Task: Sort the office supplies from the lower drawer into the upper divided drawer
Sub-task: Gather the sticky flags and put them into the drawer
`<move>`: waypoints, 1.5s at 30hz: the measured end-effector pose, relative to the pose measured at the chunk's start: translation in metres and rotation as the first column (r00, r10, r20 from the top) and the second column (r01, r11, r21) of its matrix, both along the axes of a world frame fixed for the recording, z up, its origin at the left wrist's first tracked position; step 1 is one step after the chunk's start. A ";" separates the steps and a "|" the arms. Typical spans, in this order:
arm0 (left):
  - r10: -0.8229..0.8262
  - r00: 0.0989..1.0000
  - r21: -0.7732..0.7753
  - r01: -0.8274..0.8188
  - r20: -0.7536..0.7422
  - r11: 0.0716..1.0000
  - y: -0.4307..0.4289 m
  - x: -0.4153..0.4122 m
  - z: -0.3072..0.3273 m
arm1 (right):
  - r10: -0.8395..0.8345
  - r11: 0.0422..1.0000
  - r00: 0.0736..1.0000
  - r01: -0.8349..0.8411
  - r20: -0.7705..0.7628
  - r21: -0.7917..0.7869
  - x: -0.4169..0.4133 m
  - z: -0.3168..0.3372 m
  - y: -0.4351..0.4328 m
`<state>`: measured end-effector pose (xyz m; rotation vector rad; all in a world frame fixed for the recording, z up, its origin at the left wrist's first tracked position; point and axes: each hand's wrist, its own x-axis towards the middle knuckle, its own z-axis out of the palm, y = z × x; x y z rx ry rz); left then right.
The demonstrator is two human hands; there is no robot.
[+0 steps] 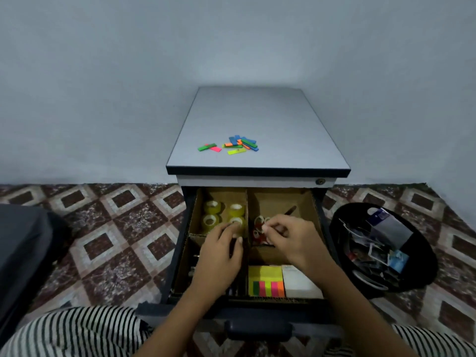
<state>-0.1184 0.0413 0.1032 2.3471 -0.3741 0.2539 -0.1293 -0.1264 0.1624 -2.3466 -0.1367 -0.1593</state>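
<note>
One grey-topped drawer cabinet (257,117) stands on the patterned tile floor (116,228), its upper cardboard-divided drawer (313,202) pulled out. A round black basket (341,222) of clutter sits just beside it on the right. The left hand (221,256) curls its fingers over one clear yellowish tape roll (236,222) of four in the back-left compartment. The right hand (291,238) has its fingers pinching a small red-and-white tape roll (264,227) in the back-right compartment. Neon sticky-note pads (265,275) lie front-right, and coloured flat strips (231,146) scatter the worktop.
</note>
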 end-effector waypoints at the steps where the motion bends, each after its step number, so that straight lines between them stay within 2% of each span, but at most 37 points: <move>1: -0.003 0.999 0.001 0.003 0.041 1.000 0.002 0.008 0.004 | -0.007 1.000 0.999 0.007 0.039 0.001 0.010 0.009 0.003; 5: 0.001 0.967 0.081 -0.023 0.253 0.996 0.009 0.057 0.032 | -0.052 0.998 0.987 0.055 0.151 -0.015 0.064 0.041 0.016; 7: 0.010 0.954 0.132 -0.051 0.298 0.990 0.013 0.084 0.045 | -0.064 0.993 0.978 0.082 0.197 -0.087 0.092 0.047 0.021; 11: -0.010 0.970 0.311 -0.068 0.242 0.948 0.014 0.122 0.065 | -0.073 0.949 0.980 0.126 0.185 -0.290 0.135 0.041 0.023; 14: -0.022 0.979 0.493 -0.083 0.204 0.866 0.005 0.135 0.074 | -0.088 0.879 0.987 0.140 0.134 -0.456 0.149 0.033 0.020; 17: -0.009 0.980 0.593 -0.113 0.199 0.797 -0.005 0.143 0.081 | -0.098 0.855 0.990 0.134 0.097 -0.501 0.156 0.033 0.017; 21: 0.037 0.981 0.610 -0.149 0.192 0.778 -0.014 0.150 0.082 | -0.098 0.848 0.994 0.107 0.044 -0.520 0.158 0.035 0.016; 25: 0.033 0.982 0.625 -0.145 0.188 0.767 -0.013 0.151 0.080 | -0.091 0.825 0.994 0.108 0.058 -0.554 0.158 0.032 0.015; 31: -0.005 0.966 0.629 -0.164 0.257 0.760 -0.010 0.144 0.075 | -0.119 0.843 0.977 0.192 0.175 -0.503 0.151 0.021 0.015; 37: -0.076 0.952 0.643 -0.139 0.295 0.753 -0.007 0.137 0.072 | -0.055 0.839 0.950 0.210 0.306 -0.502 0.142 0.013 0.012; 45: -0.097 0.935 0.555 -0.116 0.340 0.824 -0.004 0.134 0.073 | 0.059 0.832 0.951 0.121 0.304 -0.542 0.134 0.017 0.007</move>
